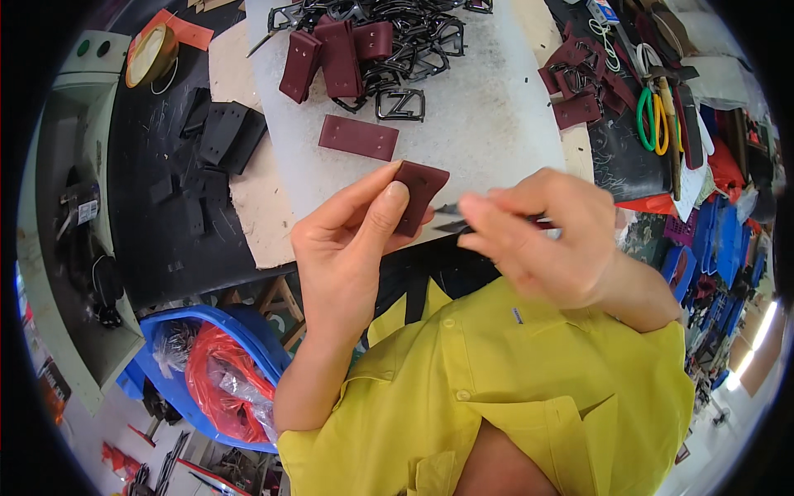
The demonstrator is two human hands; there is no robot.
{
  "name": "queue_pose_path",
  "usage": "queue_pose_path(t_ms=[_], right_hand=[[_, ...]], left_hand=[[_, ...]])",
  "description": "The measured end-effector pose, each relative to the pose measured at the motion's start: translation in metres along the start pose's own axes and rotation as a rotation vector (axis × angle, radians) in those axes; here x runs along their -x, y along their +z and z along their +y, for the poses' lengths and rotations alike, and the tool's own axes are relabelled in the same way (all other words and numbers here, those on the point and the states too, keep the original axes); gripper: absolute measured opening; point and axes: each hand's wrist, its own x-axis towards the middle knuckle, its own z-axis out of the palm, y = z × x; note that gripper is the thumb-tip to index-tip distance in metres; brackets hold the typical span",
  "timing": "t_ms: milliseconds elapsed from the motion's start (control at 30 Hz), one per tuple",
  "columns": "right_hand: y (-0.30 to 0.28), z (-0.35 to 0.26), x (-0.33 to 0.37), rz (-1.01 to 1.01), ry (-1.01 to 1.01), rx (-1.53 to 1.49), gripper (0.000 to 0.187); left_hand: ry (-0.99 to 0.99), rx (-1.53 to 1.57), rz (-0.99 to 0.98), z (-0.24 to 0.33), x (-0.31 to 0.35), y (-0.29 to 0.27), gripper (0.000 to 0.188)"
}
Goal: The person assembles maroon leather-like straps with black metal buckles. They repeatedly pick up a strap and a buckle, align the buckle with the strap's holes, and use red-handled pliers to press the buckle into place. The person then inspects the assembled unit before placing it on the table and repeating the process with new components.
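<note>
My left hand (343, 244) pinches a folded maroon leather strap piece (422, 192) between thumb and fingers, above the near edge of the white board (488, 107). Just right of it, my right hand (550, 236) is blurred by motion, its fingers closed on a thin dark thing (451, 220) whose kind I cannot make out. A single flat maroon strap piece (358, 137) with small holes lies beyond my left hand. Farther off are stacked maroon strap pieces (337, 59) and a heap of black metal buckles (422, 50), with one buckle (400, 105) at its near side.
Black leather pieces (231, 136) lie at the left beside a bowl (152, 56). Over on the right are maroon straps with buckles (579, 78) and scissors with green and yellow handles (653, 120). A blue bin (219, 314) with plastic bags stands below the table's left edge.
</note>
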Motion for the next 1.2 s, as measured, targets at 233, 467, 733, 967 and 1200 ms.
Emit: queue_pose_path(t_ms=[233, 467, 733, 967, 1200], right_hand=[[0.007, 0.002, 0.007, -0.035, -0.065, 0.034, 0.039], [0.005, 0.001, 0.006, -0.004, 0.017, -0.03, 0.027], [-0.007, -0.005, 0.004, -0.22, 0.32, -0.092, 0.014], [-0.008, 0.007, -0.001, -0.298, 0.485, -0.432, 0.014], [0.005, 0.007, 0.007, 0.003, 1.195, -1.545, 0.026]], left_hand=[[-0.039, 0.078, -0.057, 0.004, 0.008, 0.005, 0.029], [-0.051, 0.058, -0.077, 0.006, 0.01, 0.01, 0.028], [0.282, -0.334, 0.059, -0.011, 0.018, 0.024, 0.025], [0.55, -0.363, 0.087, -0.009, 0.011, 0.015, 0.027], [1.193, -0.951, -0.038, -0.011, -0.001, 0.004, 0.026]])
